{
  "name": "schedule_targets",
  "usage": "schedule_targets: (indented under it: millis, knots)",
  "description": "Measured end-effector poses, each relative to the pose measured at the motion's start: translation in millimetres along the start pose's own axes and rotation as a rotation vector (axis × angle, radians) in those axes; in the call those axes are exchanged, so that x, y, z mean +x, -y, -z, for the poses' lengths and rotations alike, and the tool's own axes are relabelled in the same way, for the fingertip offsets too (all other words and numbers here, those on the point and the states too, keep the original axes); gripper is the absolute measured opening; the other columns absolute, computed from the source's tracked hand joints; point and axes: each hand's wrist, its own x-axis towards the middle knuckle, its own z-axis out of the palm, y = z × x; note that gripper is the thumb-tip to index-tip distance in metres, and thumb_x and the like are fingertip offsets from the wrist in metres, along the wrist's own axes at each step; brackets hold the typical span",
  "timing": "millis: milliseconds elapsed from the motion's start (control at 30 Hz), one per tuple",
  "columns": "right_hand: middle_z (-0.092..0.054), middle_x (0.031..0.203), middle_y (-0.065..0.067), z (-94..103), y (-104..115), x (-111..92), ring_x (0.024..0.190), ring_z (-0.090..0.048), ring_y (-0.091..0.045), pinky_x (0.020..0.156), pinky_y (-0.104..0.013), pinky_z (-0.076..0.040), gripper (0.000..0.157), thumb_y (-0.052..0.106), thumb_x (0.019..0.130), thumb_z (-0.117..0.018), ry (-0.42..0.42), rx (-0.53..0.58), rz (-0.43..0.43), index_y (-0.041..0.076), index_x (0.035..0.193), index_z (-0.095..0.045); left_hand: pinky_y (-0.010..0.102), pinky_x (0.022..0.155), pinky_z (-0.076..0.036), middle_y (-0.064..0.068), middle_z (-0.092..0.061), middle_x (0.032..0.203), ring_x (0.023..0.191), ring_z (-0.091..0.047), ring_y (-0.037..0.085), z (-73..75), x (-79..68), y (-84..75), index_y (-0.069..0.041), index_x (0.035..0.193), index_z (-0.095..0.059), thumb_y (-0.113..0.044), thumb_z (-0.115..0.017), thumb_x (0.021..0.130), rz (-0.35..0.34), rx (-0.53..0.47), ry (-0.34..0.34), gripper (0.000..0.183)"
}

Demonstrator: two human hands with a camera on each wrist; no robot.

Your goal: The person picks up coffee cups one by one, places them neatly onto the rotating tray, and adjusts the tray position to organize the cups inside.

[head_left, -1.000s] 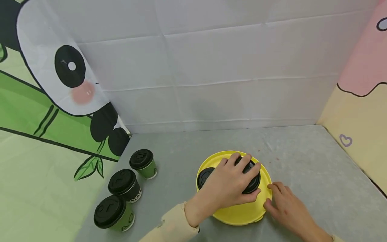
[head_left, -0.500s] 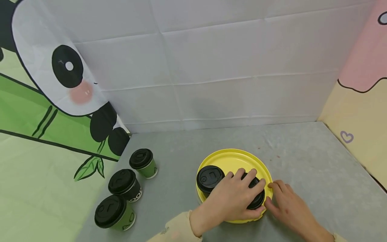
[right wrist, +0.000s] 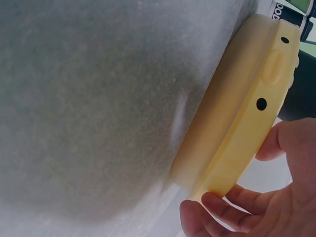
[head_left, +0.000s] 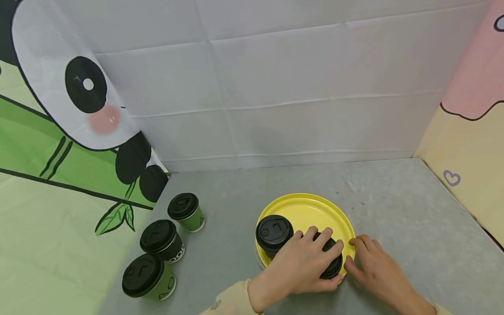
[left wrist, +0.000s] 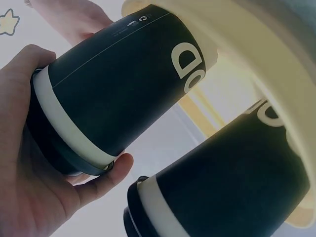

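Note:
My left hand (head_left: 305,262) grips a black paper cup (left wrist: 123,74) from above by its black lid (left wrist: 54,133), fingers spread around the lid. This cup stands at the near right of a round yellow tray (head_left: 311,205). A second black lidded cup (head_left: 274,234) sits on the tray's left side, just left of my left hand. At the tray's right edge, my right hand (head_left: 379,271) holds the rim between thumb and fingers. In the right wrist view the fingertips (right wrist: 212,197) press the tray's outer side (right wrist: 247,113), which has black dots.
Three lidded cups stand in a row at the table's left: a green one (head_left: 187,212) farthest, a black one (head_left: 162,240) in the middle and a green one (head_left: 149,275) nearest. A white cloth (head_left: 275,87) hangs behind the grey table (head_left: 401,197).
My left hand has moved the gripped cup toward me on the tray, from its far right to its near right. The right hand has stayed at the rim.

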Motion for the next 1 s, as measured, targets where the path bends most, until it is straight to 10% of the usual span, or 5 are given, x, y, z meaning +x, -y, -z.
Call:
schedule_targets:
  millis: [1000]
  knots:
    - [-0.060,0.106,-0.005,1.8,3,0,0.094,-0.059,-0.024,0.067,-0.040,-0.053,0.030,0.023,0.085,-0.075,0.054,0.018,-0.066,0.005,0.107,-0.064,0.030,0.068,-0.054,-0.001,-0.058,0.119,0.094,-0.060,0.018,-13.6,-7.7,0.4,-0.024,0.131,-0.056,-0.064,-0.046,0.095,0.022,-0.034,0.069,0.055]
